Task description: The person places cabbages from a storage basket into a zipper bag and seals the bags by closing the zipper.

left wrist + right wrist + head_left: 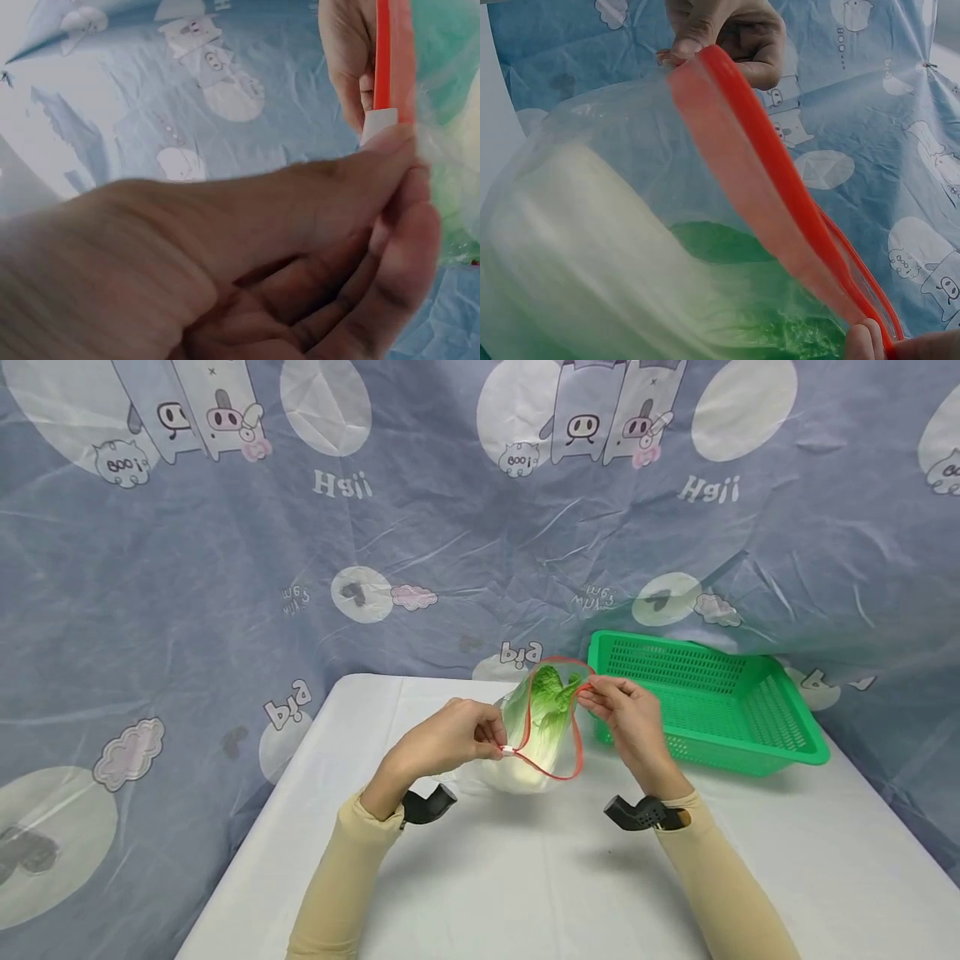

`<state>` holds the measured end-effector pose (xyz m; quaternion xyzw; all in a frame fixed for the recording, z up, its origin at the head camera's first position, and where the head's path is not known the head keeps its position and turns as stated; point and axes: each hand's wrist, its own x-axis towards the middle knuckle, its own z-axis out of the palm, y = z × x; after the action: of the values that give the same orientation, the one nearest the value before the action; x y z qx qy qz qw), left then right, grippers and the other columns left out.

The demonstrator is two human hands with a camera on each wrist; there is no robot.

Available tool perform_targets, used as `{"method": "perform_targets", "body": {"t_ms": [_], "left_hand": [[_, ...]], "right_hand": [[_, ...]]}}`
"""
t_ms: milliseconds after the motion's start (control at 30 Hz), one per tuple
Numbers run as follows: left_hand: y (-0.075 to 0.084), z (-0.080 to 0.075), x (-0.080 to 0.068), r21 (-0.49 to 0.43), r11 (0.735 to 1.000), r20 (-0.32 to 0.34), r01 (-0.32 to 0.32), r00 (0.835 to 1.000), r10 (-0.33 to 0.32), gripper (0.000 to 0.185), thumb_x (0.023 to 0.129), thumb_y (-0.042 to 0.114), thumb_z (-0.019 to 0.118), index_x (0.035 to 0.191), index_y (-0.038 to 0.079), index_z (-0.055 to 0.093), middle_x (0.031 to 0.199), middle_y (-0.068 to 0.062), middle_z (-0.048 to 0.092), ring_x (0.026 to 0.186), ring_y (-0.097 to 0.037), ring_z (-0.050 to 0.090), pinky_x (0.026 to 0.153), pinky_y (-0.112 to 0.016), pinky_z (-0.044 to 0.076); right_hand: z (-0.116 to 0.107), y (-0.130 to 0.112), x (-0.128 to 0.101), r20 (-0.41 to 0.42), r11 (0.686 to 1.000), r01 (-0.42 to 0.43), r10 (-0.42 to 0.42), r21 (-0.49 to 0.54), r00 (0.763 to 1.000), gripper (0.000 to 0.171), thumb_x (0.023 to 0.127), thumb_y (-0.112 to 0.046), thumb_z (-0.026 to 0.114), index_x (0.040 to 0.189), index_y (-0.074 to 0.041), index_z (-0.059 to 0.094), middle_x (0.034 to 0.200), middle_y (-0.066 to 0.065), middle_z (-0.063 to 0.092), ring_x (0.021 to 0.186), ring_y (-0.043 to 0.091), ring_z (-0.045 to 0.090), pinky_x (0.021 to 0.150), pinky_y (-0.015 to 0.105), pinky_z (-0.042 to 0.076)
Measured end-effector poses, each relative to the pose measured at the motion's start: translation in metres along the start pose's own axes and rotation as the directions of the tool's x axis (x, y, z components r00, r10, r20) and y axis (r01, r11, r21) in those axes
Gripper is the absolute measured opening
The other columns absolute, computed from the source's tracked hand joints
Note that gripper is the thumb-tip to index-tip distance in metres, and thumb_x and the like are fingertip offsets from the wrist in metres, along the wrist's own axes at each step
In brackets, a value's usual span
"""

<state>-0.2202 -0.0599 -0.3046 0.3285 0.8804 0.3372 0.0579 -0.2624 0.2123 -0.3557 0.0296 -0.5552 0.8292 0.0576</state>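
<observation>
Both hands (pixel 450 739) (pixel 626 714) pinch bag (pixel 517 768) | red rim gaping | cabbage (pixel 547 706) inside, probably

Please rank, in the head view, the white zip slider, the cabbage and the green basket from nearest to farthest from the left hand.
1. White zip slider: pinched by the left hand.
2. Cabbage: inside the bag, just right.
3. Green basket: far right, on the table.

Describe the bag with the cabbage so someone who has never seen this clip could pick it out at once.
On the white table, left of the green basket, a clear zip bag lies between the two hands. The left hand pinches its white slider end, the right hand the far end. Only it has a red zip rim and a leafy cabbage inside.
</observation>
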Motion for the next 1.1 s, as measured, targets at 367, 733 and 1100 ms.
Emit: {"method": "perform_targets", "body": {"t_ms": [367, 733, 1100], "left_hand": [[-0.035, -0.03, 0.004, -0.238, 0.97, -0.414, 0.046, 0.899, -0.144, 0.006, 0.086, 0.019, 0.073, 0.087, 0.013, 0.074, 0.082, -0.005, 0.072, 0.073, -0.02, 0.064, 0.067, -0.031, 0.05], [-0.043, -0.053, -0.007, -0.14, 0.973, -0.784, -0.181, 0.621, 0.003, 0.018, 0.09, 0.021, 0.067, 0.097, 0.005, 0.069, 0.091, -0.01, 0.067, 0.081, -0.02, 0.059, 0.075, -0.025, 0.045], [-0.046, -0.048, -0.001, -0.026, 0.984, -0.752, -0.174, 0.652, 0.095, 0.015, 0.094, 0.021, 0.061, 0.101, 0.008, 0.066, 0.097, -0.005, 0.066, 0.089, -0.016, 0.059, 0.083, -0.029, 0.048]], "right_hand": [[-0.015, -0.008, 0.008, 0.043, 0.991, -0.106, 0.103, 0.08, 0.994, 0.012, 0.094, -0.009, 0.061, 0.103, -0.004, 0.068, 0.088, 0.006, 0.071, 0.081, 0.013, 0.07, 0.082, 0.023, 0.056], [-0.008, 0.007, 0.014, 0.256, 0.899, -0.407, 0.36, 0.159, 0.897, 0.016, 0.098, -0.009, 0.054, 0.109, -0.004, 0.064, 0.092, 0.007, 0.066, 0.084, 0.013, 0.068, 0.081, 0.02, 0.055], [-0.02, 0.055, 0.034, 0.273, 0.824, -0.566, 0.545, -0.001, 0.793, 0.012, 0.099, -0.015, 0.053, 0.105, -0.007, 0.06, 0.092, 0.006, 0.059, 0.08, 0.014, 0.063, 0.079, 0.024, 0.056]]}}
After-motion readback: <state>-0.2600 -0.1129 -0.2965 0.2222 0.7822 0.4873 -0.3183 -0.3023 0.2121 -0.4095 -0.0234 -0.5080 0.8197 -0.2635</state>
